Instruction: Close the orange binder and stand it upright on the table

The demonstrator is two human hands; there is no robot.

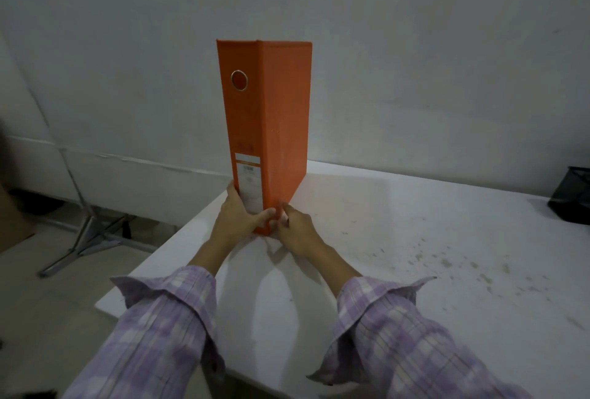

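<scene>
Closed, upright on the speckled white table (415, 239): tall orange cardboard binder (281, 117), base gripped by left hand (238, 216) and right hand (295, 229).

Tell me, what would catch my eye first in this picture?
The orange binder, closed and standing upright near the far left corner of the white table, against a pale wall. The left hand and right hand hold its base. A dark mesh container sits at the table's far right edge.
</scene>
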